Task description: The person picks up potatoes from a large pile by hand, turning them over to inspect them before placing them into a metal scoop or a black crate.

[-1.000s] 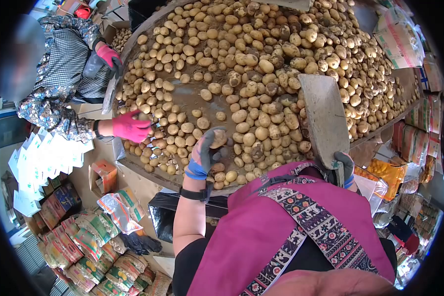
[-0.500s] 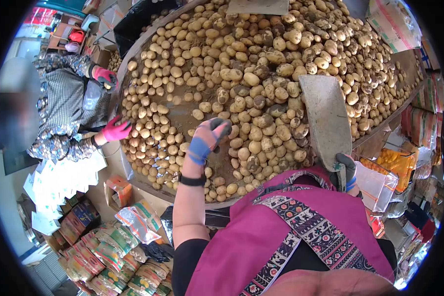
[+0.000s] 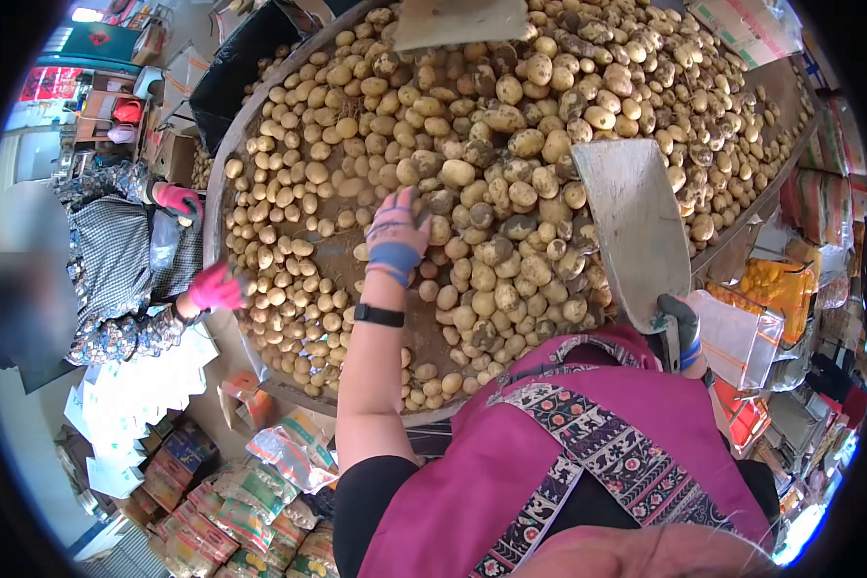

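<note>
Gloved in pink and blue, my left hand point(image 3: 397, 234) reaches palm down over the potatoes point(image 3: 496, 207) heaped on a big table point(image 3: 332, 258). Its fingers are spread at the left edge of the denser pile, near a bare strip of the tabletop. My right hand point(image 3: 677, 328), in a dark glove with a blue cuff, is wrapped round the handle of a metal scoop point(image 3: 631, 217). The scoop's broad blade rests over the potatoes on the right.
Across the left edge, a person point(image 3: 125, 250) in pink gloves has a hand at the potatoes. A second flat blade point(image 3: 460, 21) lies at the top. Cardboard point(image 3: 747, 29) stands at upper right, packed bags point(image 3: 231, 511) at lower left.
My left hand has moved slightly up and turned from curled fingers to spread ones. The view has shifted a little. My right hand still holds the scoop.
</note>
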`<state>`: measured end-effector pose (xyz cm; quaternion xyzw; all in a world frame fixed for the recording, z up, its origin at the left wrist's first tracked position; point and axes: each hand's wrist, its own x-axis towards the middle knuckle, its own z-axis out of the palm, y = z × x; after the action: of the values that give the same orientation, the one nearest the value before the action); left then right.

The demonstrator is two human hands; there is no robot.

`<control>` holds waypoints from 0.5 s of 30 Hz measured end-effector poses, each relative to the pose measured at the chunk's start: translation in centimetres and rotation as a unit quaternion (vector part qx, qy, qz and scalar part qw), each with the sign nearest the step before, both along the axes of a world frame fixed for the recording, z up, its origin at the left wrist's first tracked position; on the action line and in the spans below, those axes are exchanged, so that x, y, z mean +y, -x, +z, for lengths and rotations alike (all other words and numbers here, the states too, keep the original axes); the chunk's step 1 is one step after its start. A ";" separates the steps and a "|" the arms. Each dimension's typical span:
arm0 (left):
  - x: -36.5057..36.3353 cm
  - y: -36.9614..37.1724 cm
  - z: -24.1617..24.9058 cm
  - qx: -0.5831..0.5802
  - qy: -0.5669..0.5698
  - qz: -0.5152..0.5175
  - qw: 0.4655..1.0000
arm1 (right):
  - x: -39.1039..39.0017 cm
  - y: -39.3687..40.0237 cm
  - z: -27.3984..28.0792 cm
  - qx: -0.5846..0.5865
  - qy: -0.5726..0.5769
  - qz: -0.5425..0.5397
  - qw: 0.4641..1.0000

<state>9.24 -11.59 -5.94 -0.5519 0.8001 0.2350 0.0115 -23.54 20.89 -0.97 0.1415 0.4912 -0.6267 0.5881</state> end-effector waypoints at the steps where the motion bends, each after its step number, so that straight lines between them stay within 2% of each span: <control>1: 0.8 -2.4 -1.7 -0.067 0.004 -0.010 0.998 | 0.3 0.5 -0.9 -0.008 -0.006 0.018 1.000; 2: 1.4 -4.7 -2.6 -0.132 0.010 -0.019 0.991 | -0.7 -0.1 0.0 0.008 -0.009 0.023 1.000; 3: 1.4 -6.2 -1.7 -0.133 0.012 -0.017 0.991 | -0.5 0.1 -0.6 0.007 -0.007 0.025 1.000; 5: 1.3 -7.7 0.4 -0.216 -0.188 0.030 0.958 | 0.6 0.9 -2.0 0.033 -0.005 0.043 0.998; 6: 1.4 -7.5 0.8 -0.214 -0.191 0.031 0.957 | 0.6 0.7 -1.7 0.035 -0.008 0.046 0.998; 8: 0.7 -7.1 1.9 -0.060 -0.060 0.055 0.995 | -0.3 0.3 -1.0 0.032 -0.014 0.063 0.997; 10: -0.6 -3.5 2.8 0.010 0.023 0.065 0.998 | -1.0 -0.5 -0.5 0.039 -0.006 0.072 0.997; 12: -2.6 -0.1 2.0 0.076 0.049 0.013 0.996 | -1.1 -0.6 -0.2 0.050 0.001 0.079 0.996; 13: -3.9 1.0 0.3 0.080 0.050 0.016 0.995 | -0.7 -0.4 -0.7 0.060 -0.004 0.092 0.994; 15: -5.9 2.3 -3.7 0.035 0.070 -0.048 0.996 | 0.6 0.6 -2.6 0.075 -0.006 0.108 0.991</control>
<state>6.98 -17.52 -9.66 -0.5040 0.8400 0.1962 -0.0439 -24.19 21.53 -3.55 0.0435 0.5500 -0.5660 0.6126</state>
